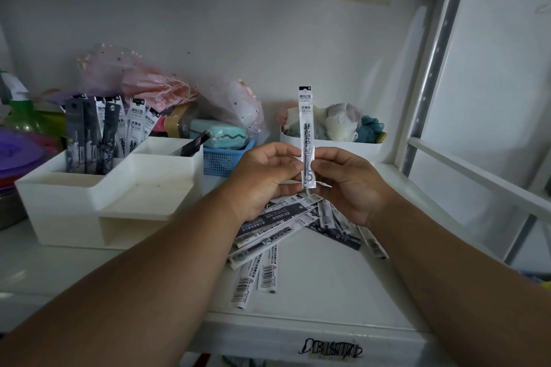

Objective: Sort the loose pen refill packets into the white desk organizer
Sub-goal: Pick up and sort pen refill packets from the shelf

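— What is lying nearest, low in the frame?

— A loose pile of refill packets [298,235] is fanning out on the white shelf [328,301], just below centre, some showing barcodes.

— And the hands?

— Both are hovering above that pile, mid-frame. The left hand [265,179] and right hand [346,185] are each pinching the lower end of one white refill packet [307,134], which is standing upright between them.

— Where is the organizer?

— The white desk organizer [98,197] is sitting left of centre, beside the left hand. Its rear left compartment is holding upright packets [104,134]; one dark packet [193,143] is leaning in the compartment to the right.

— Anything farther back?

— A blue basket [223,161] is sitting behind the organizer, and a white tub [351,149] of soft items is showing behind the held packet.
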